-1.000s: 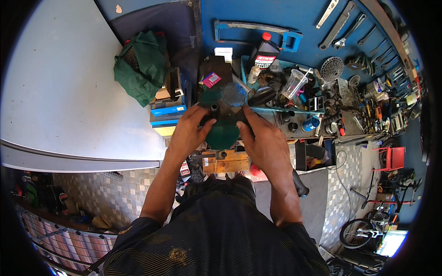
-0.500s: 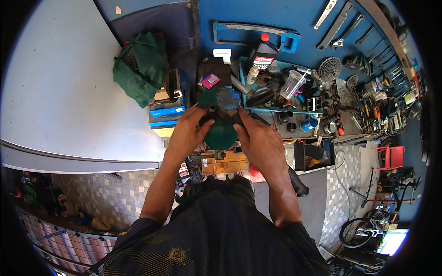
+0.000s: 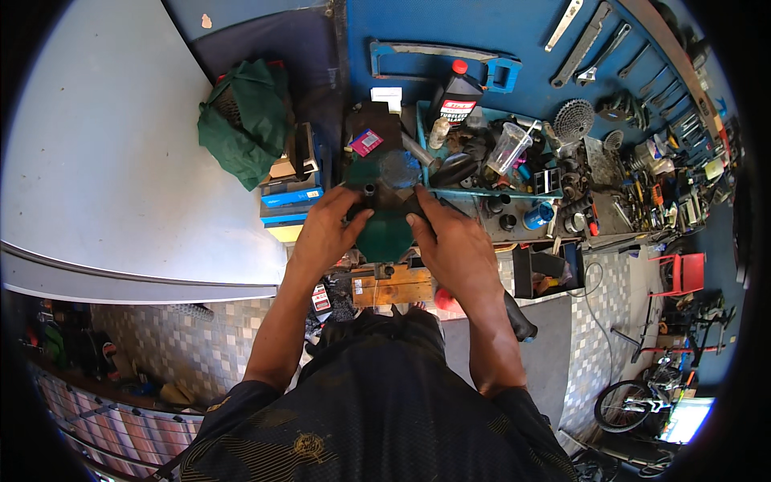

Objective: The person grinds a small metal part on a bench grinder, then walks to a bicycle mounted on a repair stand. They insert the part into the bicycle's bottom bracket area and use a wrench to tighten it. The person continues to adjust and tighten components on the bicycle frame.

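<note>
Both of my hands are over a green vise on the bench. My left hand is closed, with its fingers curled around a dark part that has a short round tube end standing up beside the fingertips. My right hand is closed too, thumb and forefinger pressed on a dark piece at the right side of the vise. Whether both hands hold one and the same part I cannot tell. The round blue-grey top of the vise lies just beyond my fingers. A black rounded object shows past my right forearm.
A teal tray of loose parts, a black bottle with a red cap and a blue can stand at the right back. Stacked boxes and a green cloth are at the left. Below the vise is a wooden drawer.
Both hands stay at the vise in nearly the same pose. Only a very slight shift of the whole view shows.
</note>
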The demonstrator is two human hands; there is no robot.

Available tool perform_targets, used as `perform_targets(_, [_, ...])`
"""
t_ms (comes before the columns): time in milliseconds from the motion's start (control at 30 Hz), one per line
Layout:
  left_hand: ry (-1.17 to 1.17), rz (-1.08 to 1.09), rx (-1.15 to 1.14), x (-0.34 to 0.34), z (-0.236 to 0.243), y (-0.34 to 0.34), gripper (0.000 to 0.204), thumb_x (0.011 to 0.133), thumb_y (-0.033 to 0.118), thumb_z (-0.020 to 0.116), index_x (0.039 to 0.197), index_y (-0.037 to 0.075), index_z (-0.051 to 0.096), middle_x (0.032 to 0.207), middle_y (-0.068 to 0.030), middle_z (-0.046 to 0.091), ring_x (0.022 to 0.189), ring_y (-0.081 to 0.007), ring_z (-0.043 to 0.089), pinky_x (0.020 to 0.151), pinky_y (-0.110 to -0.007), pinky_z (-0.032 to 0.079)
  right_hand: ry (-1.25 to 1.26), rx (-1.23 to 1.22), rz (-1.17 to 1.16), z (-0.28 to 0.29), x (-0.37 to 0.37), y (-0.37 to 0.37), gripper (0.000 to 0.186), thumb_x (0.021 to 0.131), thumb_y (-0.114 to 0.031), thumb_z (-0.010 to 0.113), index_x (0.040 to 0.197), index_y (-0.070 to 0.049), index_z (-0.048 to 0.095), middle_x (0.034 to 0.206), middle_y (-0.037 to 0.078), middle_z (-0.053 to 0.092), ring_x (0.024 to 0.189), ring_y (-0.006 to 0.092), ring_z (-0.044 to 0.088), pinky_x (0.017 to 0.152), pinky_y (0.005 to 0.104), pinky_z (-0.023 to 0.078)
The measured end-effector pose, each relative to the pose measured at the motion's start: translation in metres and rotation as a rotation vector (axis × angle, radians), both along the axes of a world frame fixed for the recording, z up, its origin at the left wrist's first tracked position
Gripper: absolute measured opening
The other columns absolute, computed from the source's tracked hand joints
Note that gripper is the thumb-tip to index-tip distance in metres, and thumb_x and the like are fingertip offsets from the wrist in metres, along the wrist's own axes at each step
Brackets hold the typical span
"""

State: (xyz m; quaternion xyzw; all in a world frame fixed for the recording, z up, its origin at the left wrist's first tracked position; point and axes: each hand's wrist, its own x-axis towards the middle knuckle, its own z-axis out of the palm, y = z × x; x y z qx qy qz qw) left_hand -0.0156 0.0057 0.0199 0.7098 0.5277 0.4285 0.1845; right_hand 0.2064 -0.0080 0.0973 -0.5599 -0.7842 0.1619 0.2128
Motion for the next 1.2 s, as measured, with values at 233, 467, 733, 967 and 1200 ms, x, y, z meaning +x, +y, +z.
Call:
perform_targets(233, [0.032, 0.006, 0.010, -0.001, -0.002, -0.001, 0.024, 0.088, 0.008, 0.081, 0.105, -0.003, 0.068, 0.094, -0.0162, 0.068, 0.083, -0.0317, 0.069, 0.069, -0.040, 0.054, -0.053, -0.009, 0.021, -0.006, -0.003, -0.001, 0.047, 0.105, -0.031, 0.058, 0.146, -0.008, 0.056, 0.104, 0.020, 0.075, 0.092, 0.0429, 0.072, 0.080, 0.0528, 0.057])
perform_targets(467, [0.004, 0.005, 0.016, -0.001, -0.003, 0.001, 0.025, 0.088, 0.010, 0.081, 0.104, -0.003, 0.067, 0.093, -0.0152, 0.067, 0.077, -0.0300, 0.068, 0.066, -0.039, 0.054, -0.046, -0.001, 0.016, -0.001, -0.001, 0.003, 0.046, 0.106, -0.031, 0.057, 0.146, -0.009, 0.057, 0.102, 0.020, 0.075, 0.088, 0.0430, 0.073, 0.079, 0.0535, 0.058])
perform_targets(733, [0.016, 0.012, 0.000, -0.001, -0.004, 0.000, 0.025, 0.088, 0.010, 0.082, 0.104, -0.003, 0.067, 0.094, -0.0157, 0.068, 0.076, -0.0292, 0.068, 0.066, -0.039, 0.054, -0.019, 0.028, -0.003, 0.004, -0.001, -0.002, 0.047, 0.106, -0.032, 0.056, 0.147, -0.010, 0.056, 0.103, 0.020, 0.075, 0.088, 0.0427, 0.073, 0.078, 0.0539, 0.059])
perform_targets(967, [0.058, 0.004, 0.023, -0.002, -0.003, 0.001, 0.024, 0.089, 0.010, 0.081, 0.103, -0.003, 0.067, 0.094, -0.0154, 0.068, 0.076, -0.0292, 0.068, 0.065, -0.038, 0.054, -0.053, -0.040, 0.012, -0.006, -0.004, 0.001, 0.048, 0.104, -0.031, 0.061, 0.146, -0.008, 0.057, 0.104, 0.023, 0.074, 0.093, 0.0430, 0.072, 0.082, 0.0536, 0.056])
perform_targets(1200, [0.031, 0.013, -0.011, -0.002, -0.004, -0.001, 0.024, 0.089, 0.010, 0.081, 0.103, -0.003, 0.067, 0.094, -0.0154, 0.068, 0.077, -0.0289, 0.069, 0.066, -0.038, 0.055, -0.015, 0.072, -0.013, 0.010, 0.002, -0.002, 0.047, 0.106, -0.032, 0.056, 0.149, -0.012, 0.054, 0.100, 0.019, 0.075, 0.086, 0.0431, 0.073, 0.077, 0.0536, 0.059])
